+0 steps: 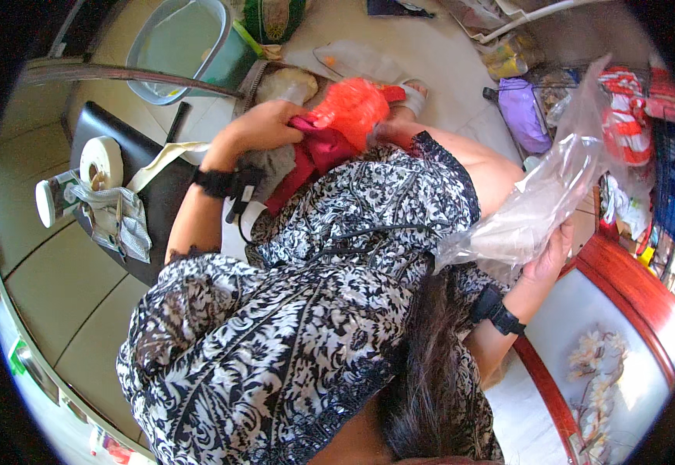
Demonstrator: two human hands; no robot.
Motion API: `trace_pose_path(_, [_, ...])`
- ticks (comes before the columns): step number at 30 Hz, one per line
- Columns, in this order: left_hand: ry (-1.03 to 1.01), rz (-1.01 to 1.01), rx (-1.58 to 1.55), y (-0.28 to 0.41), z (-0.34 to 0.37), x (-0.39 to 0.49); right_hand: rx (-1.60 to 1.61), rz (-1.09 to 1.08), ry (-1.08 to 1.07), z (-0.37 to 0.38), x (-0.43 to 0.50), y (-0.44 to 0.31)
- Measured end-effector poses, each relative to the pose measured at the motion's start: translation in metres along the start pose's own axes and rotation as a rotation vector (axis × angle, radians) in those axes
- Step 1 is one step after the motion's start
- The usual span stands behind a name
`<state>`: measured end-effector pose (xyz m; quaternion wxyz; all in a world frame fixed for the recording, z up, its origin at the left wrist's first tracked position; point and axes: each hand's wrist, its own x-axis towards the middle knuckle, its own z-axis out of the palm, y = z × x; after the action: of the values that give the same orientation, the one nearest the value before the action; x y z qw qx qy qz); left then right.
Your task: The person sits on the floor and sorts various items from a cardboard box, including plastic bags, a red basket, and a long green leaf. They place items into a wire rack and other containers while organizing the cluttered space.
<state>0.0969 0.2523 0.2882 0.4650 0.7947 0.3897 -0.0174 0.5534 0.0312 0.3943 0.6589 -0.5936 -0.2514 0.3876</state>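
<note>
My left hand [265, 129] pinches the edge of a dark red cloth [327, 146] above my lap. Against that cloth lies a bright orange-red bundle [356, 109], blurred, so its material is unclear. Out to the right, my right hand [549, 253] grips a clear plastic bag [538, 200], which rises to a narrow upper end. The bag's lower end hangs by the black-and-white patterned garment [337, 302] I wear. Part of my right hand's fingers is hidden behind the plastic.
On a black seat [151, 157] at left are a roll of cream tape [102, 163], a lidded jar [55, 200] and a mesh pouch [122, 221]. A grey-rimmed tub [224, 43] stands beyond. At right are a purple package [523, 116] and a red wooden frame [622, 290].
</note>
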Motion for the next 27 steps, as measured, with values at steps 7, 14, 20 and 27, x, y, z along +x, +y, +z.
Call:
trace_pose_path(7, [0.480,-0.262,0.190,0.041,-0.067,-0.055,0.032,-0.033,-0.079,-0.003,0.006,-0.004])
trace_pose_path(14, [0.537,-0.607,0.732,-0.049,-0.033,-0.006,-0.013,-0.122,0.072,-0.020,0.004,-0.006])
trace_pose_path(20, [0.494,-0.940,0.539,-0.190,0.034,0.015,0.013,-0.095,0.043,-0.020,0.004,-0.013])
trace_pose_path(27, [0.306,-0.902,0.614,-0.191,0.010,0.017,-0.053,-0.212,0.292,-0.022,-0.010,-0.026])
